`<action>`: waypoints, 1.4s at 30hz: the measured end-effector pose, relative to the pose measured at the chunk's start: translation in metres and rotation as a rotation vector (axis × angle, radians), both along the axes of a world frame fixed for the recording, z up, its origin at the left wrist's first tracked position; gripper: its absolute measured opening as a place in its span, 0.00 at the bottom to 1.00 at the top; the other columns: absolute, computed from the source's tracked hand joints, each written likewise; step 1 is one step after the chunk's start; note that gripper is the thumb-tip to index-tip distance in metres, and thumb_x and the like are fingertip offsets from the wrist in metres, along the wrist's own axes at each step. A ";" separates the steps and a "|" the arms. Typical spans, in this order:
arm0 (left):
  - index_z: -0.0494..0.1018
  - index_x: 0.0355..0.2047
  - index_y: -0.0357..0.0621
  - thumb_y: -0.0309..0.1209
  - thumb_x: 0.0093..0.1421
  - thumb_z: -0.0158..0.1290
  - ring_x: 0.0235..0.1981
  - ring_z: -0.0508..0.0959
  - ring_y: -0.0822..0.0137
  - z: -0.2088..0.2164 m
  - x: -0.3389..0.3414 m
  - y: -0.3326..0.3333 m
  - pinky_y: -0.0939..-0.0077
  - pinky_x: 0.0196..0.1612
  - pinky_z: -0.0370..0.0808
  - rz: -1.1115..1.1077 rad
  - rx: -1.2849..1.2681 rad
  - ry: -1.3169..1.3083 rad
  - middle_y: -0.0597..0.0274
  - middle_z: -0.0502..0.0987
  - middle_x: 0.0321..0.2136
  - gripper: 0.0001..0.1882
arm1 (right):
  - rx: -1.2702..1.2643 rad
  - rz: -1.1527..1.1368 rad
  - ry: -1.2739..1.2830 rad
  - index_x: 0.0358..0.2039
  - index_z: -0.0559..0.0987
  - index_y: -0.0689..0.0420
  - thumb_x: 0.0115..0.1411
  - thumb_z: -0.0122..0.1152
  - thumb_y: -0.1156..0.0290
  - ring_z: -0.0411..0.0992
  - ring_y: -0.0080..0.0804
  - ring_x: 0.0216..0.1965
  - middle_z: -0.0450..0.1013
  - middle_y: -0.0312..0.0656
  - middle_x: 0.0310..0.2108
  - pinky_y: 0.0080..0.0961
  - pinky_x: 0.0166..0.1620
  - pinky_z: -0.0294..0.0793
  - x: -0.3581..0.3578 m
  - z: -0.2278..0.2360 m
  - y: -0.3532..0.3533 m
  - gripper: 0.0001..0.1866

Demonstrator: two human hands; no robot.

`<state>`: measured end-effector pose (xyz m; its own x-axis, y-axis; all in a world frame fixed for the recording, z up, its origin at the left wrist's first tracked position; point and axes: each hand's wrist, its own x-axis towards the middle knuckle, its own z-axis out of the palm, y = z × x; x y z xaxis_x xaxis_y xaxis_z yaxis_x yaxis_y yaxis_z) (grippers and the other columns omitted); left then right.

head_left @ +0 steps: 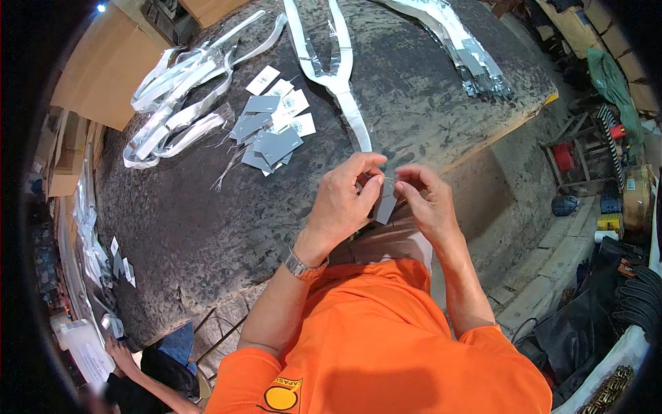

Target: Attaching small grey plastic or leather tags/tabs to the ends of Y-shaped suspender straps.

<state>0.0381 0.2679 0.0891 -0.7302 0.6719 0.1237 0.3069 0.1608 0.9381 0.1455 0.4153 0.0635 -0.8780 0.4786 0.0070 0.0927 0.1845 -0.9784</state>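
A small grey hang tag [385,209] dangles below my fingertips at the near edge of the dark table, its thin string [389,179] running between both hands. My left hand [345,196], with a metal watch on the wrist, pinches the string between thumb and forefinger. On the other side, my right hand [429,200] is closed in a pinch on the same string. Just beyond my left fingers lies the narrow end of a white Y-shaped strap [339,84], partly wrapped in clear plastic. Whether the string passes through the strap's wrapper is hidden by my fingers.
Grey and white tags [276,143] with loose strings lie in a pile left of the strap. Looped white straps in plastic [183,90] lie further left. A tagged bundle of straps [469,55] is at the far right. At lower left, another person's arm [148,378] shows.
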 end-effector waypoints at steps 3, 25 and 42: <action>0.73 0.46 0.38 0.25 0.59 0.53 0.30 0.82 0.63 -0.002 0.002 0.001 0.71 0.33 0.77 0.007 0.003 -0.005 0.54 0.80 0.31 0.13 | -0.136 -0.027 -0.031 0.36 0.78 0.62 0.61 0.58 0.79 0.73 0.23 0.30 0.73 0.38 0.29 0.20 0.34 0.72 0.001 0.002 0.000 0.04; 0.63 0.49 0.40 0.24 0.61 0.53 0.29 0.75 0.78 -0.009 -0.002 -0.004 0.81 0.33 0.72 -0.017 0.037 -0.214 0.62 0.78 0.30 0.17 | 0.365 0.116 -0.005 0.31 0.79 0.61 0.55 0.64 0.77 0.72 0.35 0.32 0.74 0.41 0.28 0.28 0.37 0.71 -0.011 0.013 0.001 0.04; 0.62 0.46 0.41 0.23 0.62 0.53 0.33 0.74 0.79 -0.011 0.001 -0.003 0.83 0.37 0.73 0.036 0.132 -0.486 0.65 0.76 0.32 0.15 | 0.325 0.133 0.014 0.34 0.81 0.60 0.58 0.62 0.76 0.72 0.25 0.32 0.75 0.38 0.29 0.22 0.35 0.71 -0.012 0.011 -0.003 0.04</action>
<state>0.0391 0.2653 0.0783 -0.7467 0.6471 -0.1541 -0.1743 0.0332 0.9841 0.1339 0.4125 0.0748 -0.9314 0.3305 0.1523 0.0342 0.4962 -0.8675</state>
